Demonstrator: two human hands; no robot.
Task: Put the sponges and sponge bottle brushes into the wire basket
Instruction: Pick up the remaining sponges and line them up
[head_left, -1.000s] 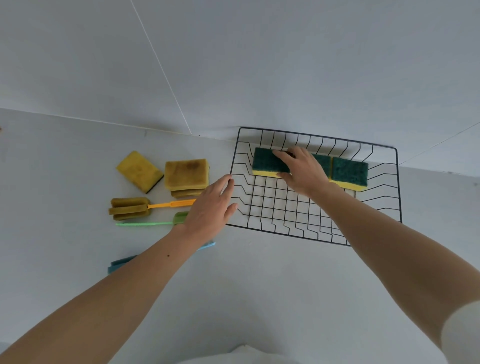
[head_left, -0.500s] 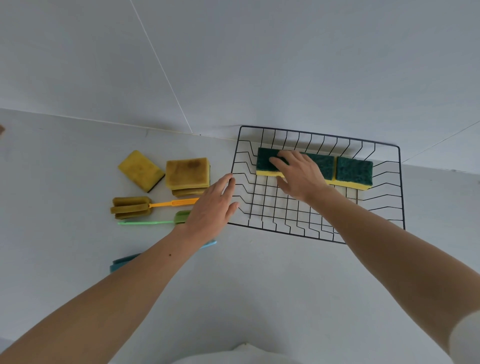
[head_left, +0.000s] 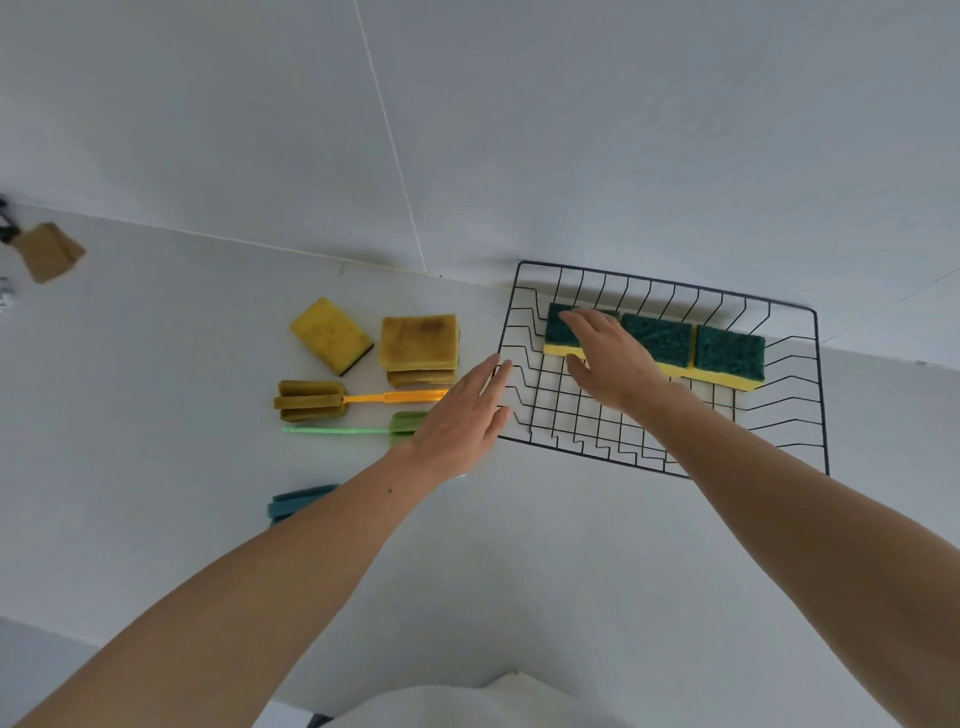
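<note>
A black wire basket (head_left: 822, 395) lies on the white counter against the wall. Three green-topped yellow sponges (head_left: 727, 349) sit in a row along its far side. My right hand (head_left: 610, 358) rests flat, fingers spread, on the leftmost sponge (head_left: 558, 332). My left hand (head_left: 460, 415) is open with its fingertips at the basket's left rim. Left of the basket lie a single yellow sponge (head_left: 331, 335), a stack of worn yellow sponges (head_left: 420, 347), an orange-handled sponge brush (head_left: 311, 400), a green brush (head_left: 358, 429) partly under my left hand, and a blue brush (head_left: 296, 503) partly under my forearm.
The wall rises directly behind the basket. A small brown block (head_left: 48, 252) sits at the far left edge of the counter. A white cloth edge (head_left: 467, 706) shows at the bottom of the view.
My right hand has slid a little to the left over the leftmost sponge in the basket. My left hand stays at the basket's left rim.
</note>
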